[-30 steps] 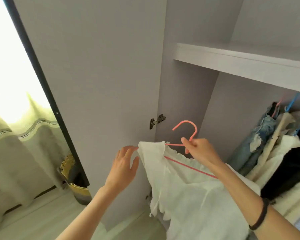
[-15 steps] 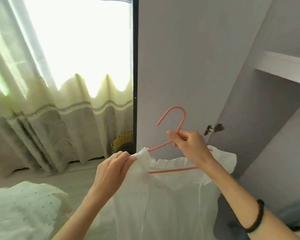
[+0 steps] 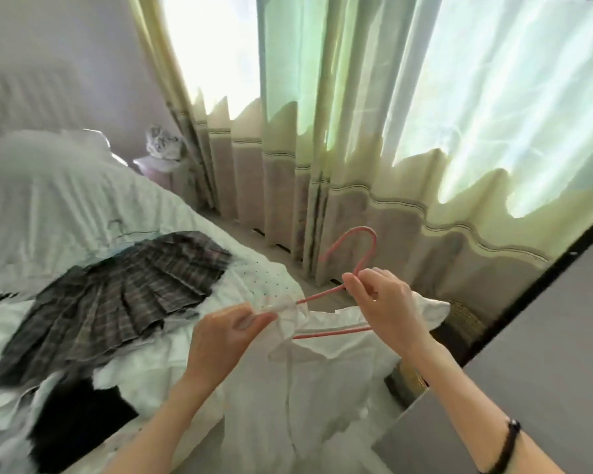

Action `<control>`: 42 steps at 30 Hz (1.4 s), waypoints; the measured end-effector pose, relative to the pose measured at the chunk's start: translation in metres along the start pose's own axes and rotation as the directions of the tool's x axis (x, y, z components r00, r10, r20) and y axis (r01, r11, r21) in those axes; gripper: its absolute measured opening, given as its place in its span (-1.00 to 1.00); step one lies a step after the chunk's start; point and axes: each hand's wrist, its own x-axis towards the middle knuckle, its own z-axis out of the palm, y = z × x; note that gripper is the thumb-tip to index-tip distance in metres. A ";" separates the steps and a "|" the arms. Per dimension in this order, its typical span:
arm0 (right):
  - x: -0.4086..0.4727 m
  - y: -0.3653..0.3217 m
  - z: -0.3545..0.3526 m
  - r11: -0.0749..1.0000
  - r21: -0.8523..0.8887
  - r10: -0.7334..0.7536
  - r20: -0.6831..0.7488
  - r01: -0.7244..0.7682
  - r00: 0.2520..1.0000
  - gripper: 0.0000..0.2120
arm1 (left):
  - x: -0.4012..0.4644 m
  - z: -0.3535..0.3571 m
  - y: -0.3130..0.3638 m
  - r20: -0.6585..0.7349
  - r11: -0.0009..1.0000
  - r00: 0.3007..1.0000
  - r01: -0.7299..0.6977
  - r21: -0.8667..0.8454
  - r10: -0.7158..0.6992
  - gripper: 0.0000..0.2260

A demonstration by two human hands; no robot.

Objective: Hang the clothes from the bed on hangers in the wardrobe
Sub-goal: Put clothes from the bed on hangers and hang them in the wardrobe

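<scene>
A white frilled garment (image 3: pixel 322 381) hangs in front of me on a pink hanger (image 3: pixel 363 248). My right hand (image 3: pixel 387 309) grips the hanger at the base of its hook. At the hanger's left end, my left hand (image 3: pixel 223 340) pinches the garment's frilled shoulder. On the bed (image 3: pixel 65 200) to the left lie a dark plaid pleated skirt (image 3: pixel 117 295), a black piece of clothing (image 3: pixel 79 419) and some white cloth.
Pale green curtains (image 3: pixel 356 148) cover the window ahead. The grey wardrobe door (image 3: pixel 545 354) with its dark edge stands at the right. A woven basket (image 3: pixel 466 323) sits on the floor behind the garment. A small bedside stand (image 3: pixel 161 162) with crumpled cloth is by the bed's head.
My view has swung left from the wardrobe interior to the bed and curtains. My left hand went from reaching toward the garment to pinching its shoulder; my right hand kept hold of the hanger.
</scene>
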 end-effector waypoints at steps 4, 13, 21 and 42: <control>0.016 0.001 0.037 0.966 -0.185 -0.185 -0.019 0.179 0.982 -0.53 | -0.031 -0.047 -0.028 -0.158 0.981 0.968 0.194 -0.012 -0.193 -0.48; 0.062 -0.045 0.139 0.954 -0.076 -0.285 0.090 0.292 0.954 -0.43 | -0.066 -0.134 -0.065 -0.401 0.885 0.820 0.463 0.045 -0.408 -0.46; 0.070 -0.108 0.201 0.857 0.140 -0.514 0.141 0.497 0.846 -0.54 | -0.106 -0.192 -0.070 -0.634 0.720 0.630 0.675 0.161 -0.449 -0.52; 0.097 -0.321 0.291 0.531 0.739 -0.744 0.172 0.414 0.646 -0.80 | -0.113 -0.373 -0.090 -0.857 0.250 0.453 0.825 0.507 0.244 -0.65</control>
